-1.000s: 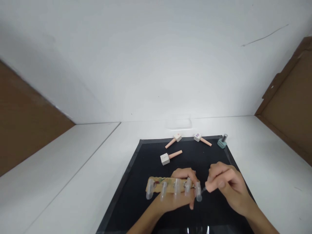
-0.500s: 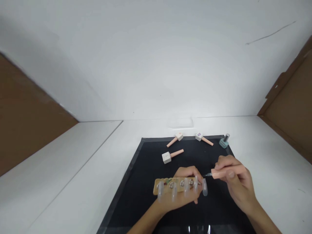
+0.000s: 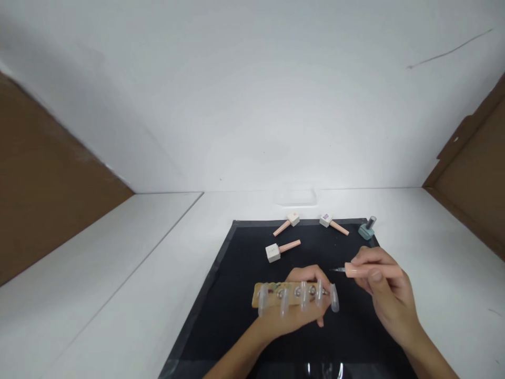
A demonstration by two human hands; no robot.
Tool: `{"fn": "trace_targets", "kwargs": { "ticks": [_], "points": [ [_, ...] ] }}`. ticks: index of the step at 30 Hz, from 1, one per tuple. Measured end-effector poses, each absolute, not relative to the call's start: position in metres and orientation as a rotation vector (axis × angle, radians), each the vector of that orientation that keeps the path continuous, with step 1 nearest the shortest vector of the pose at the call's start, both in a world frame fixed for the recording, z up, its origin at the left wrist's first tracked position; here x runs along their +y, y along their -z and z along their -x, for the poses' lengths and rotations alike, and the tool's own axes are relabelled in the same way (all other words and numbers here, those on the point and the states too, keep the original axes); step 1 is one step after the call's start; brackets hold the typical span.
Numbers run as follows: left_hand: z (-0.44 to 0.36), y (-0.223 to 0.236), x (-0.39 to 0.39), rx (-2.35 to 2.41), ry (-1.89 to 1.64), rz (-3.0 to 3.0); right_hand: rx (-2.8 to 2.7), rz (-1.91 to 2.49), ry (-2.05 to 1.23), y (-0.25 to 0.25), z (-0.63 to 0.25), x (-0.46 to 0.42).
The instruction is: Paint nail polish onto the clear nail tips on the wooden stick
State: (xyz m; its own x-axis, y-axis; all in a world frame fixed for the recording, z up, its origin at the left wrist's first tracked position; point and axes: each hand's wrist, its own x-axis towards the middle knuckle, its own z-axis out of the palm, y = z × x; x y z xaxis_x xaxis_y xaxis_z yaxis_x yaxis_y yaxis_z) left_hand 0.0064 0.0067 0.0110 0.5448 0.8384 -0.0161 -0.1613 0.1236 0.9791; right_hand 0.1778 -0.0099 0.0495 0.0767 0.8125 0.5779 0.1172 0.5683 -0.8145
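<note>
My left hand (image 3: pixel 294 316) grips a tan nail display stand (image 3: pixel 290 295), holding it up above the black mat. Several clear false nail tips (image 3: pixel 304 296) stand out from it in a row; the rightmost tip (image 3: pixel 334 298) sits beyond my fingers. My right hand (image 3: pixel 389 289) is closed around the pink cap of a nail polish brush (image 3: pixel 371 270). The brush's thin tip points left, apart from the nail tips and just above the rightmost one. Part of the stand is hidden behind the tips.
On the black mat (image 3: pixel 244 295) lie white nail polish bottles with pink caps: one (image 3: pixel 273 252) at centre left, one (image 3: pixel 293 219) and another (image 3: pixel 325 220) at the back. A teal bottle (image 3: pixel 366 231) stands at the far right corner. A clear tray (image 3: pixel 295 197) rests behind the mat.
The brush has lifted a little away from the rightmost nail tip, and its tip now points more level. The whole view has shifted slightly.
</note>
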Motion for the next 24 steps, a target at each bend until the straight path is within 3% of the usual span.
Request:
{"fn": "trace_targets", "kwargs": {
  "ticks": [24],
  "points": [
    [-0.011, -0.028, 0.008, 0.794, -0.769, -1.244, -1.548, 0.759, -0.596, -0.058, -0.179, -0.010]
  ]
}}
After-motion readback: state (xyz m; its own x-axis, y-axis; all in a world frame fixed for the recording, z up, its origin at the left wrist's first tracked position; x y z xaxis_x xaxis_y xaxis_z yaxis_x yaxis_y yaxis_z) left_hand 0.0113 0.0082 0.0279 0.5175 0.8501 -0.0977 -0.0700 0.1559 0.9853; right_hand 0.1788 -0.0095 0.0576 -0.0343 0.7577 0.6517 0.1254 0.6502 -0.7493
